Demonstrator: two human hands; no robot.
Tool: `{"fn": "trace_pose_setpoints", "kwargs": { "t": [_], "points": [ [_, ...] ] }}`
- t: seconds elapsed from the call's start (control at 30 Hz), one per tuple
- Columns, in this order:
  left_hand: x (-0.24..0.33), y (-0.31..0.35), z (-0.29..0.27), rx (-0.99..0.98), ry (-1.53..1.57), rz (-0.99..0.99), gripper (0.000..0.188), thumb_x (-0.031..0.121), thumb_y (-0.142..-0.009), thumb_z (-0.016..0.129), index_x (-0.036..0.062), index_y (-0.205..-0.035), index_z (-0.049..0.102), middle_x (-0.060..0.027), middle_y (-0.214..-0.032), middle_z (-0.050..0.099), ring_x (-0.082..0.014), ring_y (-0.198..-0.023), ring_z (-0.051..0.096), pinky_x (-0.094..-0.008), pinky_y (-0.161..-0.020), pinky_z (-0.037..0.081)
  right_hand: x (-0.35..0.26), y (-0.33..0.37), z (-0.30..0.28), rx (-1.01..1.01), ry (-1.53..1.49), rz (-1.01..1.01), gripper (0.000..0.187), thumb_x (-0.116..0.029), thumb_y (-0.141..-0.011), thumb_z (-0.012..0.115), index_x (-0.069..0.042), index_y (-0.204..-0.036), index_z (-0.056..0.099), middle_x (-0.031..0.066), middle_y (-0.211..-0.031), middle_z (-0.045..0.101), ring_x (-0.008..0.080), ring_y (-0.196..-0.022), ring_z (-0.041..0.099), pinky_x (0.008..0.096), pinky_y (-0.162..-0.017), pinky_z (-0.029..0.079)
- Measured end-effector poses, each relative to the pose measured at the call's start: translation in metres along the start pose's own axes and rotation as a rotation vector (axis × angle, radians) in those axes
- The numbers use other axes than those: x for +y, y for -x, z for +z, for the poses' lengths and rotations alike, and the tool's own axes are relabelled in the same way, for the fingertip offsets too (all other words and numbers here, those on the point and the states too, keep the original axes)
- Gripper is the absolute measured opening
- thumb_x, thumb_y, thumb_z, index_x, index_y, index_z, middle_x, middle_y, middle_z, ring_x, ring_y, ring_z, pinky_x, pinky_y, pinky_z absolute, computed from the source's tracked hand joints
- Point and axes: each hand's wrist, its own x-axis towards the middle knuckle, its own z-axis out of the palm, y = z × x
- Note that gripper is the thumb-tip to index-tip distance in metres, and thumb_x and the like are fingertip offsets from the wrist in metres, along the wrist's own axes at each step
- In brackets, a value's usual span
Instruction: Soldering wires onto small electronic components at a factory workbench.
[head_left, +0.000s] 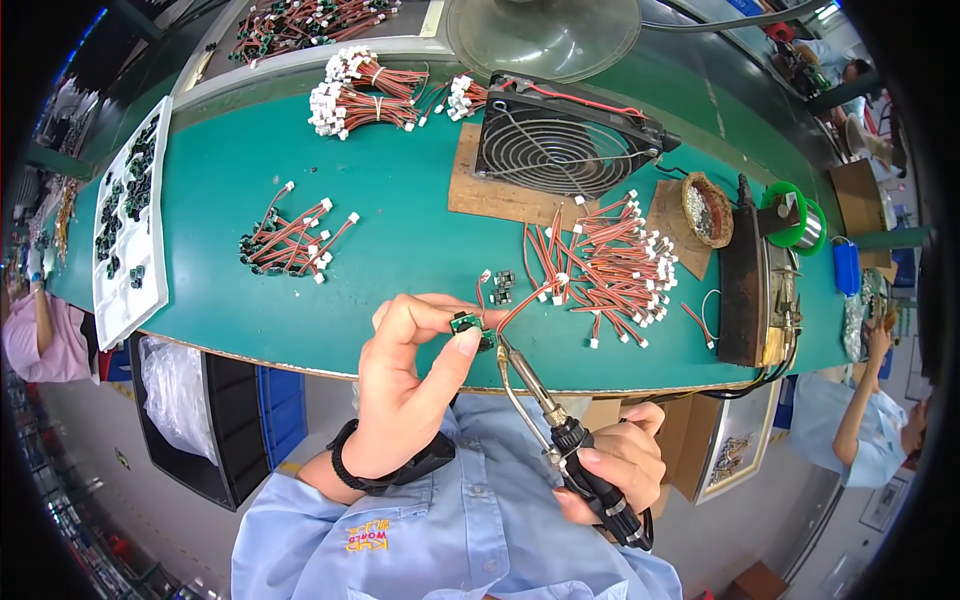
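Note:
My left hand (410,385) pinches a small green circuit board (466,324) between thumb and fingers, held up above the near edge of the green bench (400,220). A red wire runs from the board toward the pile of wire leads (615,265). My right hand (615,470) grips the black handle of a soldering iron (545,410). Its metal tip points up and left and touches the board's right side. Two more small boards (503,287) lie on the bench just behind.
A black fan (565,140) on a cork sheet blows at the back. A soldering stand (755,275), tip-cleaner dish (707,208) and green solder spool (795,215) sit right. More wire bundles (290,240) lie left, beside a white parts tray (130,215). Other workers sit at both sides.

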Motion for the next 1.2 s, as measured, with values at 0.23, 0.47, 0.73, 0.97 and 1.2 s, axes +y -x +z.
{"fn": "trace_pose_setpoints", "kwargs": {
  "t": [0.23, 0.47, 0.73, 0.97, 1.2],
  "points": [
    [0.0004, 0.0012, 0.0000, -0.006, -0.015, 0.008, 0.010, 0.007, -0.086, 0.057, 0.0066, -0.085, 0.048, -0.0078, -0.098, 0.068, -0.0127, -0.089, 0.054, -0.0300, -0.088, 0.028, -0.0013, 0.0012, 0.0003, 0.007, 0.000, 0.013, 0.040, -0.033, -0.066, 0.071, -0.008, -0.095, 0.058, 0.0032, -0.055, 0.058, 0.0164, -0.049, 0.052, 0.0391, -0.072, 0.033],
    [-0.0013, 0.0016, -0.0063, -0.119, -0.084, 0.060, 0.009, 0.005, -0.090, 0.052, 0.0020, -0.089, 0.044, -0.0151, -0.105, 0.059, -0.0229, -0.101, 0.060, -0.0337, -0.088, 0.043, -0.0023, 0.0013, -0.0013, 0.002, -0.017, 0.034, 0.040, -0.033, -0.067, 0.070, -0.008, -0.096, 0.058, 0.0031, -0.056, 0.058, 0.0166, -0.049, 0.052, 0.0393, -0.073, 0.032],
    [0.0038, 0.0009, 0.0009, 0.003, -0.059, 0.035, 0.011, 0.007, -0.085, 0.058, 0.0074, -0.084, 0.047, -0.0076, -0.097, 0.069, -0.0129, -0.087, 0.056, -0.0308, -0.087, 0.027, -0.0027, -0.0003, -0.0036, -0.013, -0.016, 0.029, 0.040, -0.033, -0.069, 0.070, -0.008, -0.098, 0.057, 0.0030, -0.057, 0.059, 0.0167, -0.050, 0.052, 0.0396, -0.074, 0.032],
    [0.0006, 0.0009, -0.0007, -0.046, -0.088, 0.051, 0.009, 0.006, -0.087, 0.056, 0.0055, -0.086, 0.047, -0.0097, -0.100, 0.065, -0.0166, -0.091, 0.058, -0.0315, -0.087, 0.032, -0.0026, -0.0006, -0.0047, -0.035, -0.020, 0.044, 0.040, -0.032, -0.070, 0.070, -0.009, -0.099, 0.056, 0.0029, -0.058, 0.059, 0.0168, -0.050, 0.053, 0.0399, -0.074, 0.032],
    [0.0033, 0.0020, 0.0027, 0.014, -0.014, 0.033, 0.011, 0.008, -0.086, 0.058, 0.0075, -0.084, 0.047, -0.0077, -0.098, 0.069, -0.0130, -0.088, 0.057, -0.0310, -0.087, 0.026, -0.0067, 0.0006, -0.0036, 0.009, -0.071, 0.092, 0.035, -0.025, -0.062, 0.077, -0.011, -0.092, 0.064, -0.0003, -0.065, 0.061, 0.0136, -0.057, 0.057, 0.0341, -0.076, 0.033]
  ]
}}
